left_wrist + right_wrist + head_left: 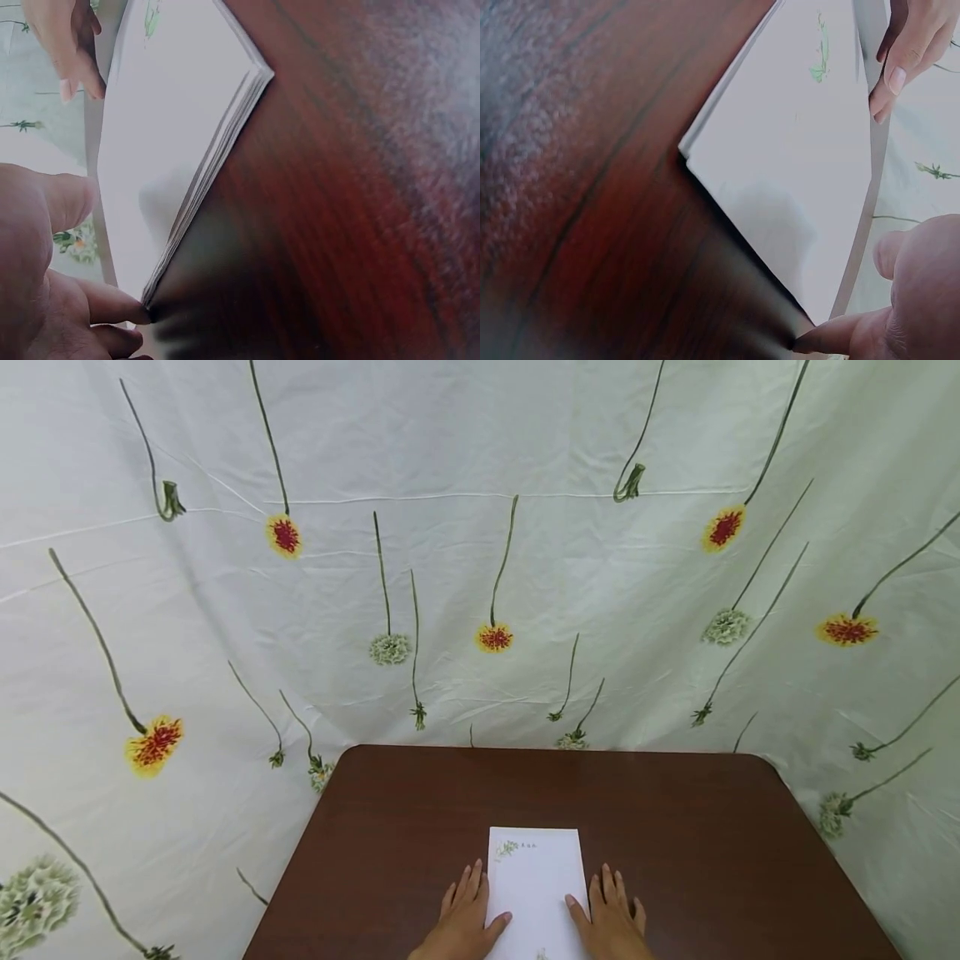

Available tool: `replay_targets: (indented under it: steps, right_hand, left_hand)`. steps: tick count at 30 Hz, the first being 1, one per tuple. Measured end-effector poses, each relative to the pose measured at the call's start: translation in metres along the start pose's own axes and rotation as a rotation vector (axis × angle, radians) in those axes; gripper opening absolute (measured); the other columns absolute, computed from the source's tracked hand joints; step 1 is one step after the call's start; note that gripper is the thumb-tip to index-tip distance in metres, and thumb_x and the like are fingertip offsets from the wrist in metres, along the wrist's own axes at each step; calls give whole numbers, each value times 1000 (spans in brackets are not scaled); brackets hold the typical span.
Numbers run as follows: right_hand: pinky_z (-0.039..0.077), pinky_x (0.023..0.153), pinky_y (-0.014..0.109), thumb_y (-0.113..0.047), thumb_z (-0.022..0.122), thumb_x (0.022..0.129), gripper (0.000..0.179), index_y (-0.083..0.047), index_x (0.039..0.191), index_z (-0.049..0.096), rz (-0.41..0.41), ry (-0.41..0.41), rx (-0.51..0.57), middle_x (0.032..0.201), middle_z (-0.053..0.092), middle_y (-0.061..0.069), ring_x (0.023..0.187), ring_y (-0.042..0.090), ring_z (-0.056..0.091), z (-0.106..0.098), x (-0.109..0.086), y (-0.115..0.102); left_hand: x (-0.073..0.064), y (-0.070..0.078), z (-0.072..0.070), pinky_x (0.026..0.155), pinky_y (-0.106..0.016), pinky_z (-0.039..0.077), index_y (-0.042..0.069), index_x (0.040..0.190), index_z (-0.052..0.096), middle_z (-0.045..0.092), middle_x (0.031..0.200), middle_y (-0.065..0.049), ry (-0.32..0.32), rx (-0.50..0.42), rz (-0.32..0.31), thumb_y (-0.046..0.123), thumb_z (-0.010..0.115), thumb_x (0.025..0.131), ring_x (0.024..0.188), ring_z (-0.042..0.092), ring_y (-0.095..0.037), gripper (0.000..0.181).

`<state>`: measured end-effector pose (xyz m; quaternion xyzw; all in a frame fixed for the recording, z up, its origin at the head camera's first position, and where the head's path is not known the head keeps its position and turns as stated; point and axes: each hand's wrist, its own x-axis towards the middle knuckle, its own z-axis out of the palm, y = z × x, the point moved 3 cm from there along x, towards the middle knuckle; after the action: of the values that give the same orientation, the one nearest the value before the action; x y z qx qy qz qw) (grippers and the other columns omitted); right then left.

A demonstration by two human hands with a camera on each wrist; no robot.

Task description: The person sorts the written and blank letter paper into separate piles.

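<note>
White and layered, the paper stack [534,885] lies flat between the hands on the dark reddish-brown tabletop [420,810]. The left hand [463,914] and right hand [613,918] both have their fingers nearly straight along its sides, thumbs reaching over the top sheet, and neither has hold of it. If one hand pushed harder than the other, the stack would probably skew or slide on the smooth-looking wood; its stepped corner near the right hand suggests layers could shift apart, though I cannot tell whether they are bound. Just ahead of the left fingertips, a green floral print [507,848] sits beside a short line of tiny characters [528,846], too small to read, and no brand can be made out
</note>
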<state>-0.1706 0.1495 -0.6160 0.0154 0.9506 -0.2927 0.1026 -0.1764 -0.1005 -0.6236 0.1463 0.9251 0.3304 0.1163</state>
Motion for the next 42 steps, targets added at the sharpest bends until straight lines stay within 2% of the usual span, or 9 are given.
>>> replay_targets:
  steps: [6, 18, 26, 32, 35, 38, 40, 42]
  right_hand:
    - [12, 114, 82, -49, 54, 107, 78, 16, 148, 45, -10, 15, 4, 165, 27, 37, 154, 57, 20, 1, -1, -3]
    - [13, 114, 81, -47, 56, 107, 76, 16, 148, 46, -5, 10, 24, 165, 28, 36, 154, 56, 22, 6, -1, -6]
    - [12, 115, 80, -47, 54, 107, 75, 16, 148, 46, -20, 18, 29, 166, 28, 34, 155, 55, 21, 8, -1, -6]
    - [14, 114, 80, -47, 56, 106, 76, 17, 147, 46, -21, 35, 24, 165, 29, 35, 154, 55, 24, 7, -3, -9]
    - [18, 114, 79, -44, 59, 105, 73, 16, 146, 49, -39, 81, 19, 163, 33, 35, 152, 54, 28, 4, -3, -11]
    - [28, 110, 74, -37, 64, 104, 62, 10, 144, 56, -70, 178, 4, 156, 46, 31, 145, 51, 41, 0, -4, -12]
    - [35, 102, 68, -31, 68, 101, 53, 5, 140, 61, -91, 248, -21, 142, 59, 25, 133, 46, 54, -3, -4, -13]
    - [39, 93, 61, -26, 70, 99, 46, 0, 137, 65, -110, 297, -37, 121, 68, 15, 114, 37, 64, -6, -4, -14]
  left_hand:
    - [1, -4, 4, 117, -77, 13, -18, 153, 36, 23, 168, -34, -10, -25, -16, 51, 56, 105, 155, 20, -57, 87]
    - [1, -8, 10, 117, -78, 13, -18, 154, 36, 26, 167, -35, -7, -30, -2, 46, 60, 105, 153, 23, -57, 83]
    - [0, -5, 7, 115, -78, 10, -18, 155, 32, 22, 167, -37, -13, -36, 3, 51, 53, 107, 153, 19, -59, 87]
    - [0, -5, 7, 116, -78, 12, -18, 154, 33, 24, 167, -36, 0, -33, 7, 49, 54, 107, 153, 21, -59, 84]
    - [0, -3, 6, 115, -78, 15, -17, 153, 36, 27, 166, -36, 35, -47, 9, 45, 55, 107, 152, 24, -59, 80]
    - [-2, 4, 1, 111, -77, 22, -17, 152, 40, 36, 160, -36, 86, -45, 42, 38, 57, 108, 148, 32, -58, 72]
    - [-4, 8, -2, 107, -70, 32, -13, 151, 45, 47, 152, -31, 138, -10, 63, 33, 59, 107, 140, 43, -52, 66]
    - [-5, 11, -5, 100, -57, 40, -9, 149, 51, 58, 136, -19, 193, 36, 86, 28, 61, 105, 126, 52, -40, 58]
